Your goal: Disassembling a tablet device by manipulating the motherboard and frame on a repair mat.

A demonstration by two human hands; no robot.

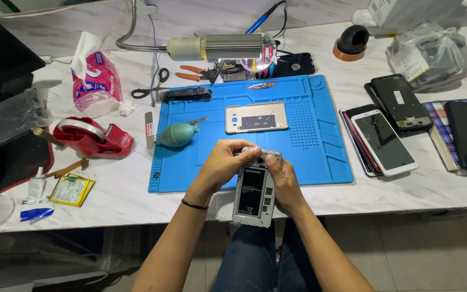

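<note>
Both hands pinch an opened phone (253, 194), back cover off, battery showing. The left hand (220, 165) clasps its top edge from ten o'clock; the right hand (285, 181) grips its side at three. A gold back cover (256, 117) lies at twelve on the blue mat (320, 140).

Silver phone (253, 194), back cover off, battery exposed, upright above lap.

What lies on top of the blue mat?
On the blue mat lie a gold back cover, a teal air blower, tweezers and a dark part. Both hands, left and right, hold an opened phone over its near edge, hiding that part.
</note>
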